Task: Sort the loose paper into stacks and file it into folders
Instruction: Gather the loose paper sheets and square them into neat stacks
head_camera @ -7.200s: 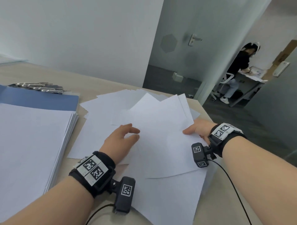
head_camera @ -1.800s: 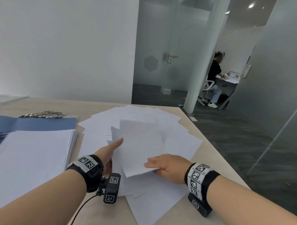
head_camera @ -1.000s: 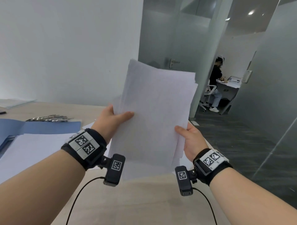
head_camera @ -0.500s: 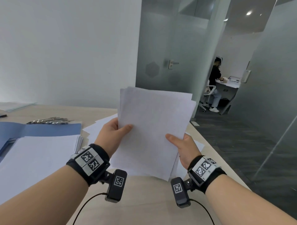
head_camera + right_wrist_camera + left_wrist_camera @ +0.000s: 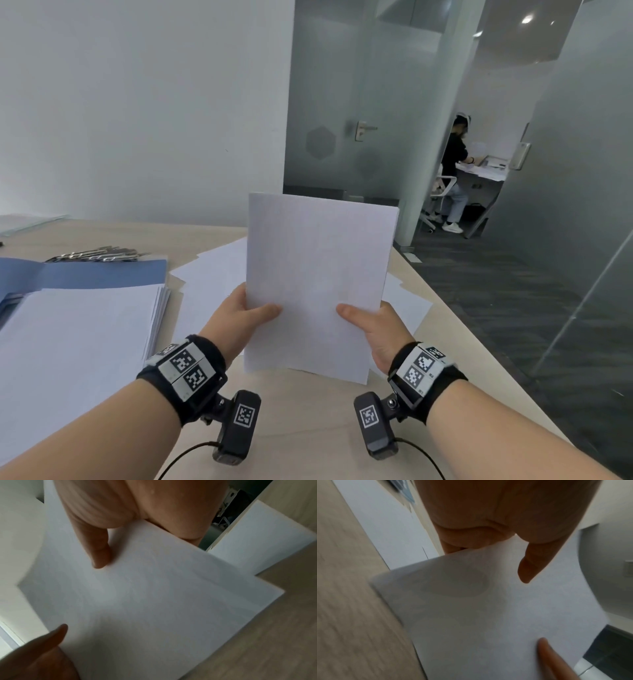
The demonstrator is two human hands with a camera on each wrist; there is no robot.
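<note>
Held sheets (image 5: 317,281): squared white bundle, upright, centre frame, above the desk (image 5: 301,421).
Left hand (image 5: 236,318): fingers pinching the bundle's left edge, thumb in front.
Right hand (image 5: 373,329): fingers pinching the right edge.
Stacked paper (image 5: 75,346): left frame, on blue folder (image 5: 96,274).

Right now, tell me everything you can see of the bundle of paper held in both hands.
The bundle of paper is a thin sheaf of plain white, blank sheets with edges squared nearly flush. It is held upright above the wooden table, tilted slightly. The left hand grips its left edge and the right hand its right edge, thumbs on the near face. Whether its bottom edge touches the table is unclear.
</note>
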